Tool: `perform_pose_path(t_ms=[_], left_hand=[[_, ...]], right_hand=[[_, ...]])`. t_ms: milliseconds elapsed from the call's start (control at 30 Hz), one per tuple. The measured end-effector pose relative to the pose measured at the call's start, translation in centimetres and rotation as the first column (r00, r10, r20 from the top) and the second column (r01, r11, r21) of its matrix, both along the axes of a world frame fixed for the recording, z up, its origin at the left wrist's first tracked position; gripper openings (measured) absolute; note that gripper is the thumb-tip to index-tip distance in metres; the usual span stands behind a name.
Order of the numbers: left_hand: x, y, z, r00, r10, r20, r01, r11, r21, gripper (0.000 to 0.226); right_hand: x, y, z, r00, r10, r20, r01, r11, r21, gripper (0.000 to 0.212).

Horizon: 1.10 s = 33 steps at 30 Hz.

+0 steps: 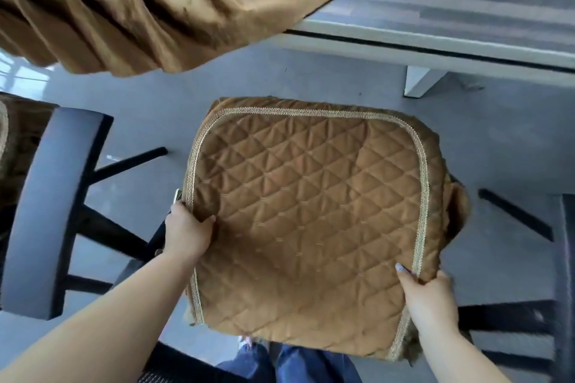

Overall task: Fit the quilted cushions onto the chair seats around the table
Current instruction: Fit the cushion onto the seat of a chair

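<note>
A brown quilted cushion (311,221) with a pale braided border fills the middle of the view and hides the chair seat under it. My left hand (186,231) grips its left edge, thumb pressed on the top. My right hand (426,292) pinches the near right corner at the braid. A fuzzy brown flap sticks out on the cushion's right side. At the left stands a second chair (53,211) with a dark curved backrest, and a brown cushion (18,140) shows on its seat at the frame edge.
A bunched brown cloth (155,9) lies at the top left on the table. The white table edge (435,49) and one leg (420,80) run across the upper right. Black chair legs cross the grey floor. My jeans show at the bottom.
</note>
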State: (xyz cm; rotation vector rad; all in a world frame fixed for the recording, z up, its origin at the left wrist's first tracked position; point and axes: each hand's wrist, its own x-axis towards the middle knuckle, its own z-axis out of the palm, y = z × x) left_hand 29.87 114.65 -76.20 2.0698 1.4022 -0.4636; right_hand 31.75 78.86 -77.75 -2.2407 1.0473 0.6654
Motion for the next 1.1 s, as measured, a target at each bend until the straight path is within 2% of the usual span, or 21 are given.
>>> perform_pose_path(t_ms=[167, 300, 500, 633, 833, 933, 1033, 1100], left_hand=[[0.6, 0.8, 0.0, 0.995, -0.083, -0.050, 0.079, 0.994, -0.077, 0.048], [0.6, 1.0, -0.3, 0.993, -0.105, -0.058, 0.100, 0.992, -0.083, 0.043], [0.5, 0.7, -0.3, 0.991, -0.136, 0.005, 0.136, 0.989, -0.061, 0.034], [0.7, 1.2, -0.7, 0.988, -0.151, 0.005, 0.151, 0.985, -0.082, 0.044], [0.3, 0.8, -0.4, 0.990, -0.117, 0.076, 0.125, 0.985, -0.120, 0.045], [-0.1, 1.1, 0.5, 0.986, -0.144, 0.088, 0.154, 0.982, -0.114, 0.057], [0.3, 1.0, 2.3, 0.989, -0.093, 0.113, 0.110, 0.981, -0.159, 0.074], [0.8, 0.6, 4.1, 0.981, -0.044, 0.187, 0.083, 0.975, -0.205, 0.071]], right_hand=[[-0.3, 0.1, 0.3, 0.999, 0.017, -0.037, -0.018, 1.000, -0.012, 0.068], [-0.4, 0.0, 0.1, 0.999, 0.002, -0.040, -0.002, 1.000, -0.006, 0.066], [-1.4, 0.5, 0.4, 0.993, -0.092, 0.072, 0.095, 0.995, -0.041, 0.064], [-0.6, 0.4, 0.4, 0.990, -0.112, 0.083, 0.115, 0.993, -0.023, 0.062], [-0.5, 0.9, 0.9, 0.987, -0.069, 0.142, 0.070, 0.998, 0.002, 0.065], [-0.4, 1.0, 2.4, 0.977, -0.046, 0.208, 0.043, 0.999, 0.021, 0.064], [0.7, 1.4, 4.1, 0.965, -0.043, 0.259, 0.024, 0.997, 0.077, 0.067], [1.5, 2.2, 5.3, 0.959, -0.011, 0.283, -0.023, 0.993, 0.118, 0.064]])
